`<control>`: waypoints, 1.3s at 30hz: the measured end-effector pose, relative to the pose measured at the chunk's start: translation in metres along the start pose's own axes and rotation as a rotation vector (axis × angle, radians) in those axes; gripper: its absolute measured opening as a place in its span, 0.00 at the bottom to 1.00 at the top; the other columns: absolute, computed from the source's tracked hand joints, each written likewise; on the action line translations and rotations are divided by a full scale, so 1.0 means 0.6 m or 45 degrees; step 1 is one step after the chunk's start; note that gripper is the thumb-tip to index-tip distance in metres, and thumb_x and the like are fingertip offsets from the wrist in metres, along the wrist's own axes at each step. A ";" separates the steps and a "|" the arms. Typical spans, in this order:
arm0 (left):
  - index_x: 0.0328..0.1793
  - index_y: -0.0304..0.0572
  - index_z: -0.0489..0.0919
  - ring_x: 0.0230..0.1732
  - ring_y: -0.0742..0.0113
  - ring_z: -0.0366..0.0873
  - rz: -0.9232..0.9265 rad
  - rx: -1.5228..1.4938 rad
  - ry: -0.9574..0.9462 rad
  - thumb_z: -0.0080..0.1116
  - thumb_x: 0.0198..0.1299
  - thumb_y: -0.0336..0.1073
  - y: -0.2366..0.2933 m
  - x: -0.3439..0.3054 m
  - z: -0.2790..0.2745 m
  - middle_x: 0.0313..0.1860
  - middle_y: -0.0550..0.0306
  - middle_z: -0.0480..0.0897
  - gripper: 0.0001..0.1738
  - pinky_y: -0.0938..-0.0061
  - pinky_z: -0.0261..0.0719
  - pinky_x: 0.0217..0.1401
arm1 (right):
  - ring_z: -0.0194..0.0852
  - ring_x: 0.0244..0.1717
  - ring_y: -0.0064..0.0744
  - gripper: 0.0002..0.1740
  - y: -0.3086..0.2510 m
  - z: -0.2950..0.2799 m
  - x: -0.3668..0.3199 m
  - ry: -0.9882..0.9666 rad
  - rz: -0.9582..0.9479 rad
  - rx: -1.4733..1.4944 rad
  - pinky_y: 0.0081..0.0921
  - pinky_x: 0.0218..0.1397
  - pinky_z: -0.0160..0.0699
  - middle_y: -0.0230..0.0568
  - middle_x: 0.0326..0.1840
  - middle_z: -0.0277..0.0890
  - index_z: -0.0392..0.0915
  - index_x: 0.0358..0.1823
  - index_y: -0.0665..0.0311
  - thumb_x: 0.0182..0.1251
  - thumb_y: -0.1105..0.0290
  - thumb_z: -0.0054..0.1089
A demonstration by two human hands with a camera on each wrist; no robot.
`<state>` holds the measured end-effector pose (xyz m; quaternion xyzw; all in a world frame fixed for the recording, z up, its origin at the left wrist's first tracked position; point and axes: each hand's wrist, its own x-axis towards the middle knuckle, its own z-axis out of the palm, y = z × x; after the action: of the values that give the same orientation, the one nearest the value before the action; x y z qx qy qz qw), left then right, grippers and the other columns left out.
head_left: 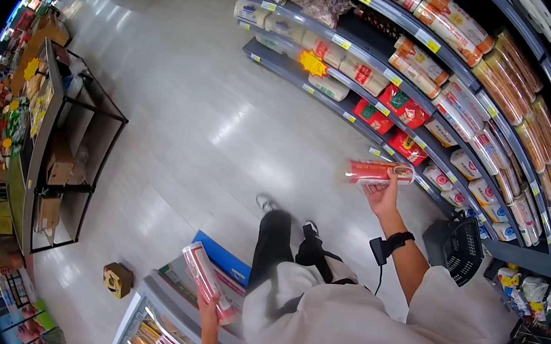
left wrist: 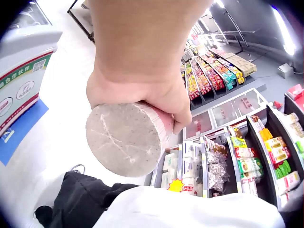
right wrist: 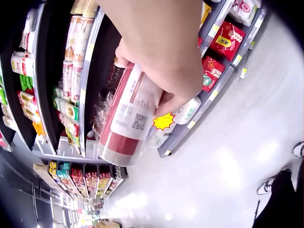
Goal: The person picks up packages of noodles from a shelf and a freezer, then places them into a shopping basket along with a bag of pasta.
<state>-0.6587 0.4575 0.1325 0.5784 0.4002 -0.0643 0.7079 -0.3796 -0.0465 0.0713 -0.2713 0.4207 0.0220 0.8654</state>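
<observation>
My left hand (head_left: 208, 311) grips a red-and-white cylindrical pack of dried noodles (head_left: 201, 268) near its lower end, over the side of a freezer chest. In the left wrist view, the pale grey round end of this noodle pack (left wrist: 122, 141) faces the camera. My right hand (head_left: 382, 200) holds a second noodle pack (head_left: 366, 172), red with clear ends, out in front of the lower shelves. A white label (right wrist: 137, 102) with a barcode and a square code shows on its side in the right wrist view, and the fingers wrap partly behind it.
Tiered shelves (head_left: 364, 79) with noodle packs and bags curve along the right. A black shopping basket (head_left: 465, 251) is beside my right arm. The freezer chest (head_left: 135, 313) stands at lower left, near a small box (head_left: 117, 280) on the floor. A display stand (head_left: 55, 101) is farther left.
</observation>
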 end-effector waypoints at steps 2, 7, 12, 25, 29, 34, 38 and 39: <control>0.76 0.42 0.56 0.62 0.59 0.69 -0.025 0.062 0.060 0.64 0.57 0.32 0.046 0.050 0.034 0.65 0.52 0.69 0.42 0.66 0.68 0.66 | 0.63 0.66 0.38 0.37 -0.017 0.046 0.031 0.003 -0.089 -0.007 0.45 0.70 0.63 0.37 0.62 0.69 0.64 0.64 0.54 0.54 0.50 0.66; 0.75 0.39 0.57 0.62 0.60 0.68 0.161 0.275 -0.007 0.67 0.53 0.34 0.107 0.234 0.068 0.64 0.51 0.70 0.44 0.67 0.67 0.65 | 0.66 0.65 0.38 0.34 -0.033 0.163 0.111 0.034 -0.170 0.097 0.48 0.71 0.63 0.35 0.59 0.71 0.65 0.61 0.54 0.53 0.56 0.68; 0.70 0.36 0.62 0.59 0.59 0.70 0.236 0.328 -0.107 0.67 0.51 0.34 0.230 0.346 0.136 0.60 0.48 0.71 0.40 0.67 0.68 0.62 | 0.63 0.67 0.40 0.33 -0.064 0.284 0.185 -0.115 -0.226 0.236 0.47 0.72 0.61 0.36 0.64 0.67 0.67 0.60 0.56 0.52 0.56 0.67; 0.74 0.36 0.58 0.60 0.58 0.71 0.177 0.355 0.314 0.68 0.55 0.38 0.321 0.386 0.311 0.62 0.47 0.71 0.44 0.67 0.67 0.65 | 0.67 0.65 0.52 0.31 -0.207 0.499 0.625 -0.161 -0.231 0.579 0.56 0.72 0.64 0.51 0.60 0.70 0.67 0.59 0.67 0.53 0.65 0.64; 0.72 0.36 0.59 0.59 0.59 0.71 0.192 0.457 0.393 0.70 0.51 0.40 0.363 0.396 0.420 0.60 0.46 0.72 0.45 0.66 0.69 0.64 | 0.74 0.58 0.49 0.25 -0.253 0.522 0.746 -0.158 -0.275 0.518 0.49 0.65 0.74 0.47 0.56 0.76 0.75 0.53 0.66 0.56 0.60 0.61; 0.55 0.37 0.65 0.48 0.65 0.73 0.196 0.649 0.118 0.69 0.41 0.34 0.455 0.434 0.546 0.48 0.50 0.74 0.34 0.69 0.73 0.54 | 0.76 0.56 0.53 0.23 -0.317 0.526 0.813 -0.165 -0.482 0.341 0.49 0.64 0.75 0.55 0.53 0.77 0.74 0.55 0.71 0.65 0.61 0.54; 0.55 0.36 0.66 0.41 0.62 0.79 0.264 0.789 -0.115 0.71 0.40 0.32 0.510 0.472 0.610 0.41 0.49 0.79 0.35 0.69 0.77 0.48 | 0.69 0.64 0.55 0.27 -0.386 0.503 0.896 0.129 -0.208 0.381 0.54 0.69 0.69 0.56 0.62 0.72 0.70 0.62 0.69 0.63 0.63 0.48; 0.56 0.38 0.66 0.45 0.62 0.78 0.197 0.821 -0.143 0.71 0.38 0.32 0.530 0.479 0.629 0.44 0.50 0.78 0.36 0.70 0.75 0.52 | 0.68 0.66 0.54 0.27 -0.397 0.485 0.915 0.043 -0.165 0.346 0.53 0.69 0.68 0.56 0.63 0.71 0.69 0.63 0.69 0.66 0.63 0.45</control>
<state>-0.1039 0.3383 0.1965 0.7968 0.2744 -0.1655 0.5123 0.2463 -0.2116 -0.0827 -0.1784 0.4159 -0.0957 0.8866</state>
